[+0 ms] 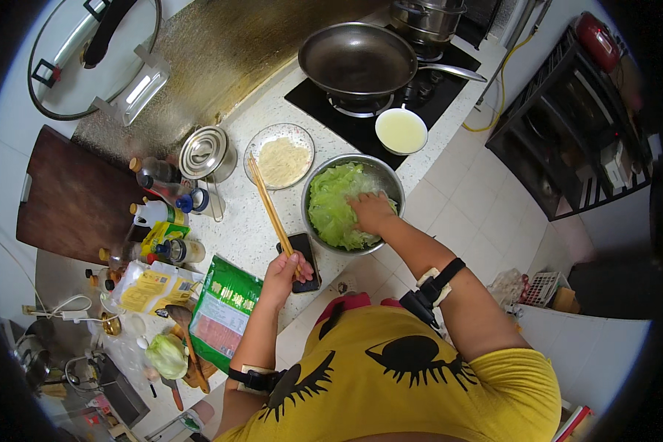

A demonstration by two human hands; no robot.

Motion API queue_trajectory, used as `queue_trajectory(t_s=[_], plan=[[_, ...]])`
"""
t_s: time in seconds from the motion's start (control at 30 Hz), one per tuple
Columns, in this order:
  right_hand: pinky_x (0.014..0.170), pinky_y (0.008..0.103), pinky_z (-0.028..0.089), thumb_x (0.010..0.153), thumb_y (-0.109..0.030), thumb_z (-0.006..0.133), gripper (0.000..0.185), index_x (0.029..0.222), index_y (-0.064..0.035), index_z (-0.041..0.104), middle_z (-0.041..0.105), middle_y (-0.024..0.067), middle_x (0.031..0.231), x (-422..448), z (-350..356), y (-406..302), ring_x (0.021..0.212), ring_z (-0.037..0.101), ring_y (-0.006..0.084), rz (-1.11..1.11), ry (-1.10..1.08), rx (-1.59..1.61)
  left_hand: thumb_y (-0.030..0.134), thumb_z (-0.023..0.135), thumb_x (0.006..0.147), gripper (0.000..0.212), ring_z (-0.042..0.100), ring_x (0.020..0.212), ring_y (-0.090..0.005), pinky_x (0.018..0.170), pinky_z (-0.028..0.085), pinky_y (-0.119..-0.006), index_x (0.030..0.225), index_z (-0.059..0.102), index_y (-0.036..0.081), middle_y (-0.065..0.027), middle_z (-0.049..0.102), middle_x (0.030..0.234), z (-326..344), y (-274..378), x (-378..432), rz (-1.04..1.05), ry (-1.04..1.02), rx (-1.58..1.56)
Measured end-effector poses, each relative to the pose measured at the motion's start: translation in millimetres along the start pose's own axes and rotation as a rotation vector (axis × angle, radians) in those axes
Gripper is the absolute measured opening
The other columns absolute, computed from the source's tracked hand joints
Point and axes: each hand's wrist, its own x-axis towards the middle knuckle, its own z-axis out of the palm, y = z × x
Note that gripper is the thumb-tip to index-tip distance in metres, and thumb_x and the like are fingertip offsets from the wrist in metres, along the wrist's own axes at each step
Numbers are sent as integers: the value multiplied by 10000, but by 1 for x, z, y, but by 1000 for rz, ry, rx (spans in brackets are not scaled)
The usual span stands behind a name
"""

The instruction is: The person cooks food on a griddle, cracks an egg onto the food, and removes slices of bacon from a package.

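My left hand (288,272) grips a bundle of wooden chopsticks (271,207) near its lower end. The bundle slants up towards a glass plate of pale flour-like powder (282,161). Under that hand a dark smartphone (308,259) lies on the counter, partly covered. My right hand (373,212) rests on shredded lettuce (334,207), fingers spread. The lettuce fills much of a stainless steel bowl (399,188) at the counter's front edge. Behind the bowl, a white bowl of pale yellow liquid (401,131) stands on the hob's near corner.
A large frying pan (359,58) sits on the black gas hob (447,74), its handle pointing right. A lidded steel pot (205,154), several bottles (157,168) and a green plastic package (226,315) line the left. Further left are a lettuce head (167,355) and wooden spatula (190,348).
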Motion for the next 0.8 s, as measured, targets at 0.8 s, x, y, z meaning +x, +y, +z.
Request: queue_trajectory(t_s=[0.8], plan=[[944, 477, 350, 703, -169, 685, 425, 1121, -183, 605, 547, 84, 1130, 34, 16, -25, 1118, 496, 267, -112, -11, -68, 241, 399, 975, 216, 580, 672, -136, 606, 440, -245, 880, 506, 79, -63, 616, 768, -19, -4, 2, -3, 11, -37]])
